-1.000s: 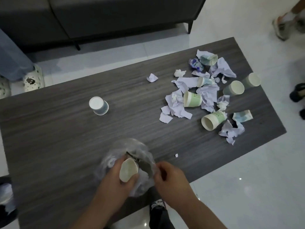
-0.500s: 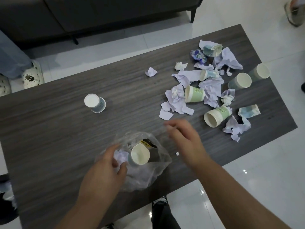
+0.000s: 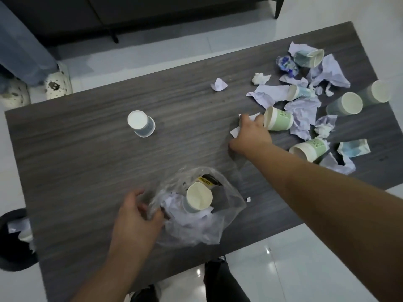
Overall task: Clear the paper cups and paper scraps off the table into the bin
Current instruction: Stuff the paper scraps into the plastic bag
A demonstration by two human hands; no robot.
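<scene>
Head view: right hand (image 3: 250, 136) curled down over white paper scraps (image 3: 236, 129) at the near edge of the litter, knuckles touching a green paper cup (image 3: 278, 122) lying on its side; left hand (image 3: 136, 214) pinching the rim of a clear plastic bag (image 3: 200, 216) near the front table (image 3: 87, 166) edge, a cup (image 3: 198, 200) and a yellow label, unreadable, inside. Bare wood between bag and litter; one upturned cup (image 3: 140, 123) alone at centre-left, more cups close to the right edge.

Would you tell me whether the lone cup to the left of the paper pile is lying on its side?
No, the lone cup stands upside down on the table, flat base facing up.
</scene>
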